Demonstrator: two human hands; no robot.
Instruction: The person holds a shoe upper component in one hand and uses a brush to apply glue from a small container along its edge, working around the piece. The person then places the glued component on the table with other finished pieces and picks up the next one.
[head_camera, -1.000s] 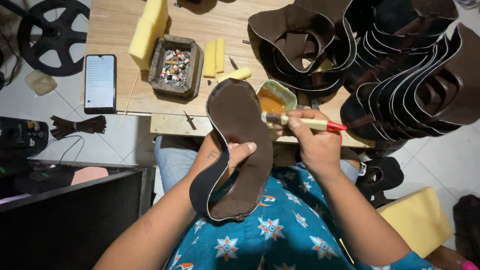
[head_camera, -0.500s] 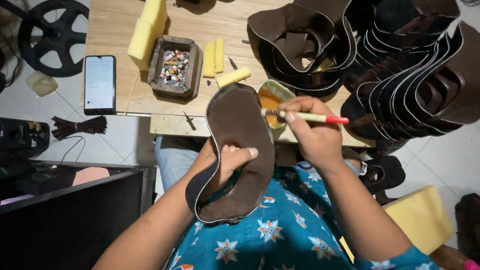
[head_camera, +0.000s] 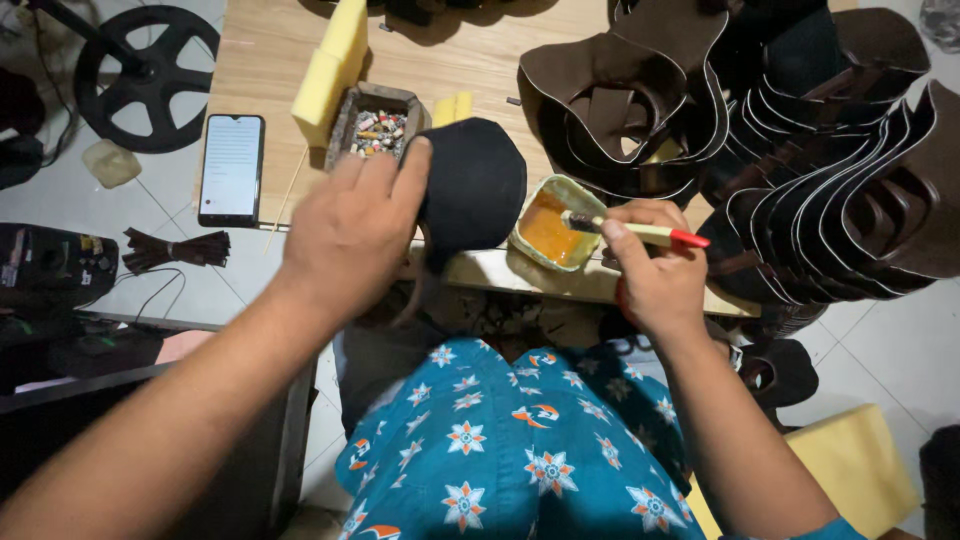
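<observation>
Since half a second ago the left hand (head_camera: 345, 235) has turned the dark leather piece (head_camera: 470, 190) over and lifted it, fingers closed on its edge, just left of the glue tin (head_camera: 550, 225). Right hand (head_camera: 655, 275) pinches the brush (head_camera: 635, 230), bristles now dipped into the tin's orange glue; stacked brown leather pieces (head_camera: 800, 180) lie right of it.

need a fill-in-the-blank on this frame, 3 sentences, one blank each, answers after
1. The right hand holds a brush whose bristles dip into the small tub of ____-coloured glue.
2. The left hand grips a dark ____-shaped leather piece.
3. The phone lies on the wooden table with its screen ____.

Missing words: orange; sole; lit
</observation>
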